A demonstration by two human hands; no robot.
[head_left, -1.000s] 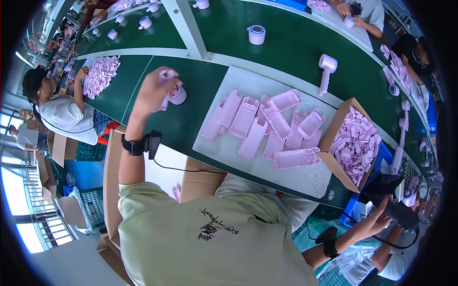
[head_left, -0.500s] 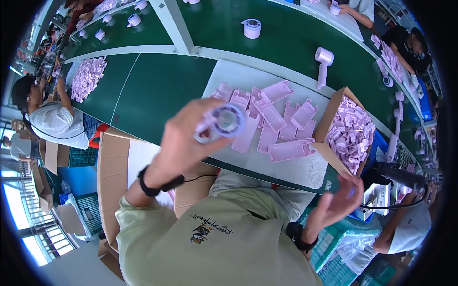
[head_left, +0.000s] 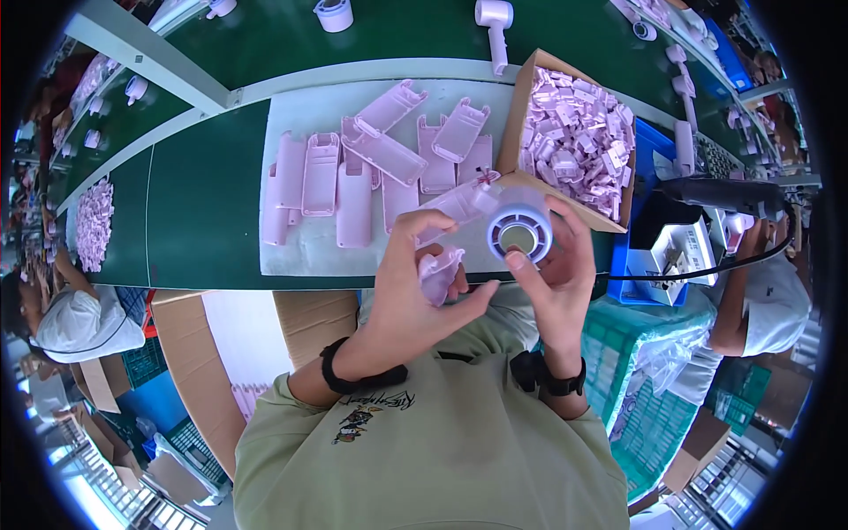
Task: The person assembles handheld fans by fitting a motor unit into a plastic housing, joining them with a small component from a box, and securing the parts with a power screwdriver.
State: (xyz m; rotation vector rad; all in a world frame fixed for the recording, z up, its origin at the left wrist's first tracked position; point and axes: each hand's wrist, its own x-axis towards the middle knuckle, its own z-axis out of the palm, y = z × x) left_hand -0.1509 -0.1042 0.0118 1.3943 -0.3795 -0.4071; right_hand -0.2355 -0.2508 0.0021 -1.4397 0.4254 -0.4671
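Shells [head_left: 354, 203] lie on the mat [head_left: 300, 261]. Left hand [head_left: 397, 296], over the table's [head_left: 199, 203] near edge: fingers curled around a pink piece [head_left: 439, 278], thumb apart. Right hand [head_left: 567, 287], same edge: gripping a round housing [head_left: 495, 231]. Box [head_left: 519, 110]: mat's right edge.

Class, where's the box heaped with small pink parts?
In the head view, the box is right of centre, at the right end of the white mat, left of the blue bin, beyond the right hand.

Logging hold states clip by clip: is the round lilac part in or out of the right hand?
In: the right hand holds the round lilac part, thumb at its ringed end, fingers along its side.
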